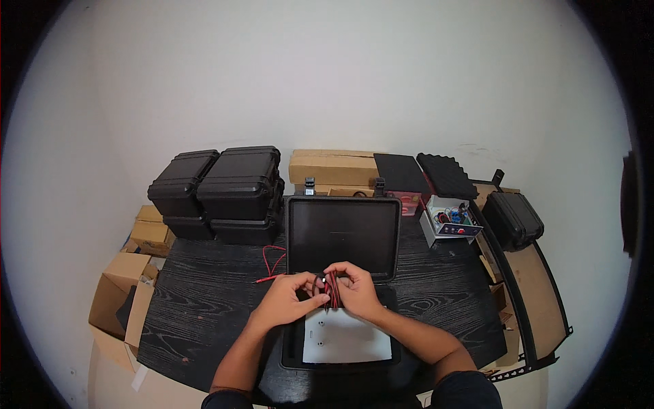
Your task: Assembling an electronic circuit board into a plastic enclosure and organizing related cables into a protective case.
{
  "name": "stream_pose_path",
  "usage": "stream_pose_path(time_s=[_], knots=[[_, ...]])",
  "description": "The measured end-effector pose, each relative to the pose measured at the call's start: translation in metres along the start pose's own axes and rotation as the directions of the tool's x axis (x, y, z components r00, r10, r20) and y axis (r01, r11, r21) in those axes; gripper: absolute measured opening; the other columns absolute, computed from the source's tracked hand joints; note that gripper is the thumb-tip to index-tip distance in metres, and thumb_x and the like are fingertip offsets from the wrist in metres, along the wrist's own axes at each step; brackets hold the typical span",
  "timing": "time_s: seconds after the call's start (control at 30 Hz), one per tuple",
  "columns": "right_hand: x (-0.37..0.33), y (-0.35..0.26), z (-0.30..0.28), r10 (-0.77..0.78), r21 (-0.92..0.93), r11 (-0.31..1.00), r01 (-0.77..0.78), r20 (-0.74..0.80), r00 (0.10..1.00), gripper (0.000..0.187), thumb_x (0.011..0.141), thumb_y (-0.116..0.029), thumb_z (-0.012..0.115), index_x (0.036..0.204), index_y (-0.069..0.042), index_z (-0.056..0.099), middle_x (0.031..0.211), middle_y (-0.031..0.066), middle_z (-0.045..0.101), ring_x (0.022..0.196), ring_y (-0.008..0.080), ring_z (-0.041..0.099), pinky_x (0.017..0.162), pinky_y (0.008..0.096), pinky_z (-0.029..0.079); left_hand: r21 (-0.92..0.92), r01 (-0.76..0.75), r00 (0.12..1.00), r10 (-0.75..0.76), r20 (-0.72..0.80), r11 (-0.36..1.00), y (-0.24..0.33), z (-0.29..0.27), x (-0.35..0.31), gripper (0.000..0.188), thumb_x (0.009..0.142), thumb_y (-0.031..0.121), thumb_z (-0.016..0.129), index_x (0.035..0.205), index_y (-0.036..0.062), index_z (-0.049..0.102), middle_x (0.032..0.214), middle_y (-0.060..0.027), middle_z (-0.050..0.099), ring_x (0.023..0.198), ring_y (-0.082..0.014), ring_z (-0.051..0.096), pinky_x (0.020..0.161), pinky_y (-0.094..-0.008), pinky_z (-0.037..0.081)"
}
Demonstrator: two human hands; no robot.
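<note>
Left of the fingers, a thin red insulated lead (266,279) lies on the black wood-grain table (204,283). The left hand (289,298) pinches the left edge of a looped red-and-black cable bundle (334,292) between the fingertips, long axis crosswise to the hands; the right hand (360,293), nearer, grips its right side, above a white flat panel (351,339).

Even indoor light, pale wall (334,82) dimming toward rim; faint sheen on black wood-grain tabletop (204,307); 4 corners vignetted black, edges bowed, red-black cable (333,292) detail soft
</note>
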State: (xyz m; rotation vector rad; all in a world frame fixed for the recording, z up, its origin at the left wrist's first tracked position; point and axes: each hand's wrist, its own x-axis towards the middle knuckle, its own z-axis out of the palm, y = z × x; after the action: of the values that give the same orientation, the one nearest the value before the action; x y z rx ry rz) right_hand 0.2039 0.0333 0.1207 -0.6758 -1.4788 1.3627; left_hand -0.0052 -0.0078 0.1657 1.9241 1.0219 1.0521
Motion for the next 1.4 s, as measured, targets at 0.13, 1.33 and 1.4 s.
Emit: stream_pose_path(time_s=[0.13, 1.33, 1.4], knots=[[0.0, 0.001, -0.003, -0.055, -0.053, 0.997, 0.052, -0.049, 0.997, 0.021, 0.102, 0.003, 0.062, 0.12, 0.001, 0.072, 0.097, 0.0042, 0.074, 0.077, 0.0048, 0.068, 0.064, 0.0214, 0.057, -0.127, 0.033, 0.997, -0.042, -0.07, 0.991, -0.003, 0.01, 0.001, 0.023, 0.096, 0.017, 0.08, 0.106, -0.0019, 0.072, 0.086, -0.0026, 0.073, 0.082, -0.0079, 0.068, 0.075, -0.0266, 0.054], [0.005, -0.02, -0.036, -0.068, 0.617, 0.783, -0.08, 0.213, 0.975, 0.065, 0.107, -0.059, 0.04, 0.123, 0.001, 0.057, 0.136, 0.0306, 0.063, 0.118, 0.0399, 0.07, 0.105, 0.0466, 0.056, 0.182, -0.046, 0.974, 0.085, -0.21, 0.982, -0.018, 0.013, 0.006, 0.022, 0.096, 0.009, 0.073, 0.116, -0.0018, 0.07, 0.081, 0.001, 0.059, 0.072, -0.0065, 0.062, 0.069, -0.0221, 0.052], [0.009, -0.018, -0.047, -0.048, 0.576, 0.815, -0.066, 0.179, 0.983, 0.048, 0.11, -0.046, 0.042, 0.123, -0.003, 0.058, 0.132, 0.0274, 0.066, 0.117, 0.0406, 0.071, 0.099, 0.0466, 0.06, 0.119, 0.027, 0.985, -0.006, -0.174, 0.993, -0.019, 0.009, 0.005, 0.017, 0.105, 0.01, 0.062, 0.107, -0.0031, 0.073, 0.097, -0.0048, 0.07, 0.086, -0.0123, 0.071, 0.073, -0.0249, 0.056]])
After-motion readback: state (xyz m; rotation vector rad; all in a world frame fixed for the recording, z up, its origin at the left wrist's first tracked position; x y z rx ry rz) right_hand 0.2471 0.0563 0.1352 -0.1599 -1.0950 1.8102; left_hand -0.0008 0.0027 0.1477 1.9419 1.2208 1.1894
